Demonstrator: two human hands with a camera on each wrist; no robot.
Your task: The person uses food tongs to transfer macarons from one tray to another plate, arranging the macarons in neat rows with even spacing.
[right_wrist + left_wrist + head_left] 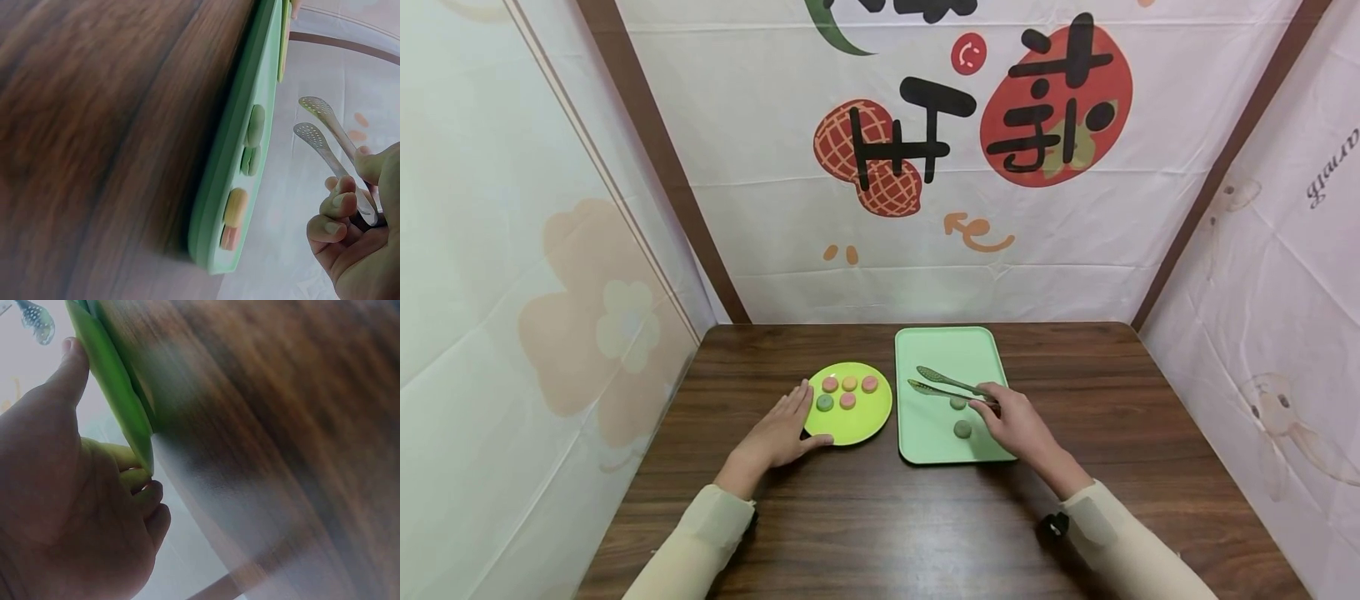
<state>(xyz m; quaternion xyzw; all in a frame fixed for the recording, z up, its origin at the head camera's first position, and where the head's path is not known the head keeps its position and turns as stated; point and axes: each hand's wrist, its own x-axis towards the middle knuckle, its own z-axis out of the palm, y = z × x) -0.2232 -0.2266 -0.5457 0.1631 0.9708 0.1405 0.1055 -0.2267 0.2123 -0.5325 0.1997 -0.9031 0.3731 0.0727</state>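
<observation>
My left hand [781, 429] lies at the left rim of a yellow-green plate [868, 423], its fingers extended along the edge and its thumb on the near rim. On that plate sit several macarons: pink ones [847, 401], a yellow-orange one [849, 383] and a green one [825, 402]. My right hand [1017, 421] holds metal tongs [943, 379] above the pale green tray [925, 442]. The tongs' perforated tips are apart, with nothing between them. Two green macarons [962, 429] rest on the tray; the right wrist view also shows a yellow macaron [235, 207] and a pink macaron [230, 237] there.
Both dishes stand on a dark wood-grain table [850, 525], the plate left of the tray with a narrow gap between. A printed white cloth [760, 208] hangs behind the far edge, and more cloth hangs at both sides.
</observation>
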